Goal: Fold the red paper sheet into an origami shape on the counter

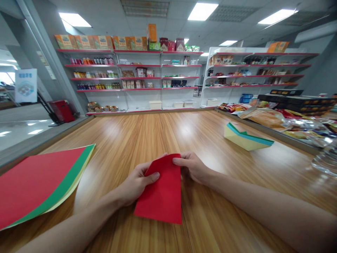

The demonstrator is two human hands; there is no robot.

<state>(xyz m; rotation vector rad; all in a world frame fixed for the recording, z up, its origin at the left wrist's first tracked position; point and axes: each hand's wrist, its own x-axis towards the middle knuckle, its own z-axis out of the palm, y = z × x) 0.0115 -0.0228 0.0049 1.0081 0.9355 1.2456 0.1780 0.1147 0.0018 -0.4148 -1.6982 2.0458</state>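
A red sheet of paper [165, 196], folded into a narrow rectangle, is held up over the wooden table between both hands. My left hand [139, 181] grips its left edge, thumb lying on the front face and fingers behind it. At the upper right corner my right hand [193, 167] pinches the paper, with the thumb in front. The fingers behind the sheet are mostly hidden.
Sheets of coloured paper [44, 186], red on top, lie at the table's left. A folded paper boat [244, 137] stands at the right. Packaged snacks [273, 119] and clear plastic [326, 160] are along the right edge. Stocked shelves [142, 77] stand beyond the wooden table [126, 133].
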